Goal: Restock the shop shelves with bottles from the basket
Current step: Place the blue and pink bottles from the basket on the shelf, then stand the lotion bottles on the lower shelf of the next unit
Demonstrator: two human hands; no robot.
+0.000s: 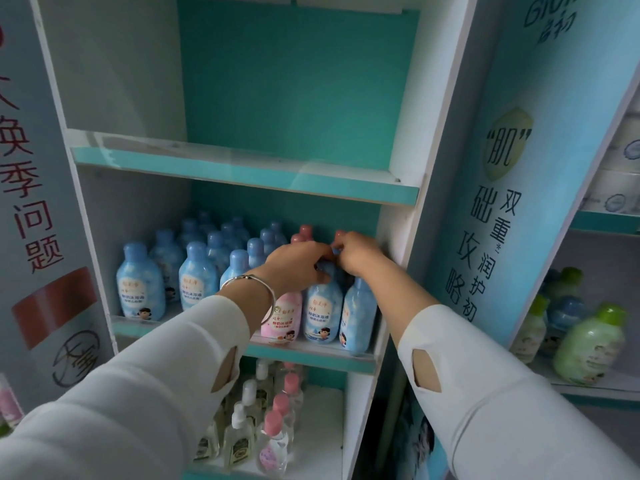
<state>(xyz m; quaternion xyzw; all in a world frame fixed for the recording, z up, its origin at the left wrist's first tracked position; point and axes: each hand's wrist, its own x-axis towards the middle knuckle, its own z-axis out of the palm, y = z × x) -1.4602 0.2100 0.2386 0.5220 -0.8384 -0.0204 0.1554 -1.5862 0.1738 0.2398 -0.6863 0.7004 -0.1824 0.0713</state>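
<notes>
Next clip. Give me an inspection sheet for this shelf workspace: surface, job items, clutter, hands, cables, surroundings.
Surface: middle shelf, teal front edge, holds rows of bottles.
Job's things: blue bottles fill the left and rear; a pink bottle and front blue bottle stand at the front right; basket not in view.
Clutter: nothing seen.
Grippers: left hand and right hand both curl round the front blue bottle's top.
Cables: nothing seen.
Surroundings: clear bottles on the shelf below; green bottles on the unit to the right.
</notes>
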